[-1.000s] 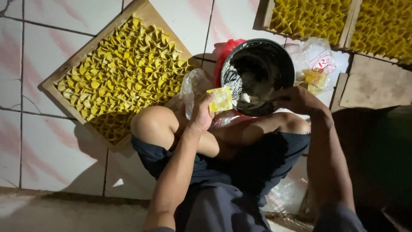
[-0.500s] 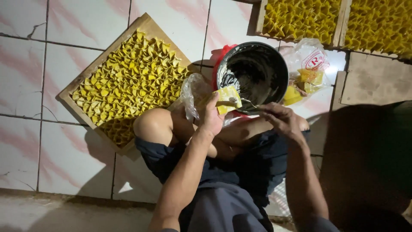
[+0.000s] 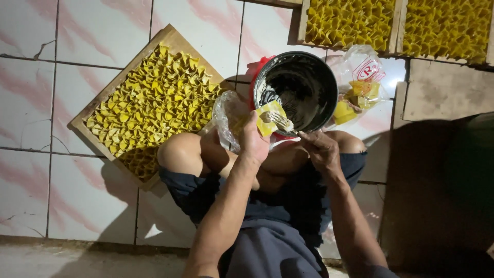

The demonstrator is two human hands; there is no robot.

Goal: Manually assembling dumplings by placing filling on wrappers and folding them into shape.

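Since the frame half a second ago, the right hand has drawn back slightly from the bowl toward the knee, and the fork now rests on the wrapper rather than beside it.

Largest first: the tiled floor carries a wooden tray at left, filled with folded yellow dumplings, with two more trays along the top edge. The black bowl sits just above the knees, a plastic bag of yellow wrappers beside it on the right.

Step in hand, as judged: filling a wrapper. To do it well, the wrapper should stay flat and level on the fingers, with a small portion set at its centre, clear of the edges.

The left hand is half closed, thumb up, supporting the yellow wrapper just over the bowl's near rim. The right hand is pinched narrow around the fork handle, tines touching the wrapper. Whether filling is already on the wrapper cannot be told.
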